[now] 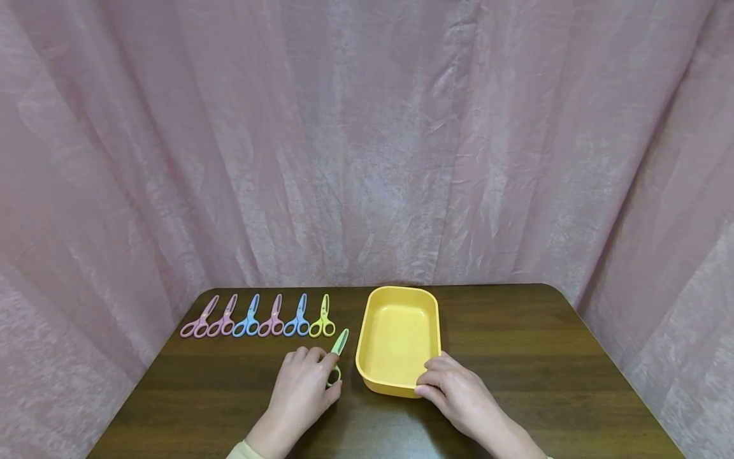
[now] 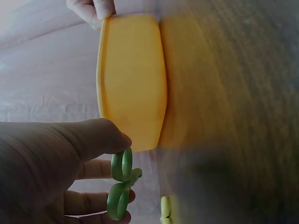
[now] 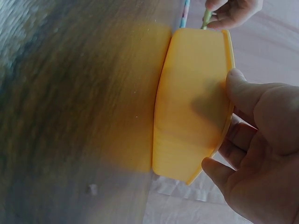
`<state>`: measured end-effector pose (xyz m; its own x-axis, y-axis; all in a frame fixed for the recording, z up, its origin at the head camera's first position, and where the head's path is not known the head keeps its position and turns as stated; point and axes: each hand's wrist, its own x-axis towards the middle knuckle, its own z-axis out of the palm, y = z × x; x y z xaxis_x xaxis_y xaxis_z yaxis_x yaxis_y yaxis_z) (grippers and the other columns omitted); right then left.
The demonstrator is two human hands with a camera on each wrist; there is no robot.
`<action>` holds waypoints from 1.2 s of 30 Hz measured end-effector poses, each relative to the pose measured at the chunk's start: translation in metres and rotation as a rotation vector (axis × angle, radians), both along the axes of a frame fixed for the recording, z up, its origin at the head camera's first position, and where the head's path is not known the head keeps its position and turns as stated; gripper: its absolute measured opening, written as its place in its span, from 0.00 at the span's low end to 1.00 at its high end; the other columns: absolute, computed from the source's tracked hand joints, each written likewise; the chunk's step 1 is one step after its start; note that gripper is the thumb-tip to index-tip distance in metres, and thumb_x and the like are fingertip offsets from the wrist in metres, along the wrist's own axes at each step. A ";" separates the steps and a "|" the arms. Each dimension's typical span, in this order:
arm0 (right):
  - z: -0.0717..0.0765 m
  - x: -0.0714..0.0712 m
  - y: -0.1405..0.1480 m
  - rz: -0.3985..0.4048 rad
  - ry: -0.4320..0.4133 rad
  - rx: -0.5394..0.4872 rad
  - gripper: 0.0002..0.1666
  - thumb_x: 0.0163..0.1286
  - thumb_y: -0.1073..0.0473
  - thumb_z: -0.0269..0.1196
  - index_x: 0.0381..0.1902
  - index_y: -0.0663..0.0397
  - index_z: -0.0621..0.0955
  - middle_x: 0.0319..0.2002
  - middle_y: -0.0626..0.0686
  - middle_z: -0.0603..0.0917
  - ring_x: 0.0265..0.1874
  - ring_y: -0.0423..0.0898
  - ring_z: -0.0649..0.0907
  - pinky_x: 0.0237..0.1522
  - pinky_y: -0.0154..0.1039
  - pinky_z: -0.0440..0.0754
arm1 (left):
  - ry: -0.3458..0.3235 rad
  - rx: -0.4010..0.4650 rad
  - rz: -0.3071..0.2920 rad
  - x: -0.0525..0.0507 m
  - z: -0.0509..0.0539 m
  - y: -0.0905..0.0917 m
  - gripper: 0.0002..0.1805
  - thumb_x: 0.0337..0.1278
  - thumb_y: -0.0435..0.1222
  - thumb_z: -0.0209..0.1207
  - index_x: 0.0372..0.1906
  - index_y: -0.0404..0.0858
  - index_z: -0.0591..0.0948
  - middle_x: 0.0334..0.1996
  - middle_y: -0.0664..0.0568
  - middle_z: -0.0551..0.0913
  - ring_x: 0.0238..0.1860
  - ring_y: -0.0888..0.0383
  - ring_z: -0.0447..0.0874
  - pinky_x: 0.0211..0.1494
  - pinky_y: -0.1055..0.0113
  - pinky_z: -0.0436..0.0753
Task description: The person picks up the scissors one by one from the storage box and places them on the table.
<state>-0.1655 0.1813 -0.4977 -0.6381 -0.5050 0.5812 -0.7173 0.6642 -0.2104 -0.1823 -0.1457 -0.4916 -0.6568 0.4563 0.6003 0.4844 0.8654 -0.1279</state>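
Note:
My left hand [image 1: 304, 385] pinches a pair of green scissors [image 1: 340, 343] just left of the yellow tray [image 1: 361, 357]. Their blades point away from me, and in the left wrist view the green handle loops [image 2: 118, 200] show between thumb and fingers. My right hand [image 1: 459, 394] grips the tray's near right corner, its thumb on the rim in the right wrist view. Nothing lies inside the tray. Beyond my left hand, a yellow-green pair of scissors [image 1: 325, 308] ends a row on the table.
Left of that pair lie several more scissors, pink ones [image 1: 228, 309] and blue ones [image 1: 301, 308], blades pointing away from me. The dark wooden table [image 1: 516, 338] has rounded far corners. A pink curtain [image 1: 367, 140] hangs behind it and at both sides.

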 end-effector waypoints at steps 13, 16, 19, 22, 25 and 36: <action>0.006 0.000 0.006 0.057 -0.009 0.039 0.08 0.69 0.56 0.77 0.32 0.38 0.88 0.32 0.32 0.75 0.39 0.33 0.80 0.66 0.58 0.83 | -0.114 -0.027 0.025 0.001 -0.009 0.002 0.19 0.42 0.46 0.83 0.36 0.44 0.86 0.31 0.51 0.86 0.31 0.48 0.81 0.35 0.52 0.79; 0.008 0.001 0.011 0.064 -0.011 0.050 0.08 0.69 0.56 0.77 0.31 0.37 0.88 0.32 0.32 0.74 0.37 0.32 0.77 0.65 0.59 0.83 | -0.132 -0.042 0.032 0.000 -0.010 0.004 0.20 0.42 0.47 0.83 0.35 0.44 0.84 0.30 0.51 0.85 0.30 0.49 0.81 0.34 0.53 0.78; 0.010 0.001 0.016 0.066 -0.025 0.063 0.09 0.70 0.55 0.77 0.31 0.36 0.87 0.33 0.32 0.74 0.37 0.32 0.76 0.65 0.61 0.83 | -0.139 -0.060 0.041 0.001 -0.010 0.005 0.22 0.41 0.48 0.84 0.34 0.44 0.83 0.30 0.51 0.85 0.29 0.49 0.81 0.33 0.53 0.78; 0.011 0.001 0.019 0.060 -0.062 0.080 0.09 0.71 0.55 0.76 0.32 0.35 0.88 0.34 0.31 0.75 0.38 0.32 0.78 0.66 0.62 0.82 | -0.135 -0.075 0.043 0.001 -0.013 0.006 0.23 0.39 0.48 0.85 0.35 0.44 0.83 0.29 0.51 0.84 0.27 0.49 0.82 0.31 0.54 0.77; 0.012 0.001 0.020 0.056 -0.092 0.092 0.08 0.72 0.54 0.76 0.32 0.35 0.88 0.34 0.31 0.76 0.38 0.32 0.78 0.67 0.62 0.81 | -0.125 -0.087 0.041 0.002 -0.016 0.006 0.25 0.39 0.49 0.86 0.36 0.44 0.83 0.29 0.51 0.83 0.27 0.49 0.82 0.30 0.54 0.77; 0.013 -0.001 0.019 0.048 -0.120 0.097 0.08 0.72 0.54 0.76 0.32 0.35 0.88 0.35 0.32 0.78 0.41 0.36 0.82 0.68 0.62 0.81 | -0.121 -0.108 0.046 0.003 -0.020 0.004 0.26 0.42 0.50 0.86 0.40 0.44 0.83 0.32 0.50 0.82 0.28 0.48 0.83 0.31 0.52 0.79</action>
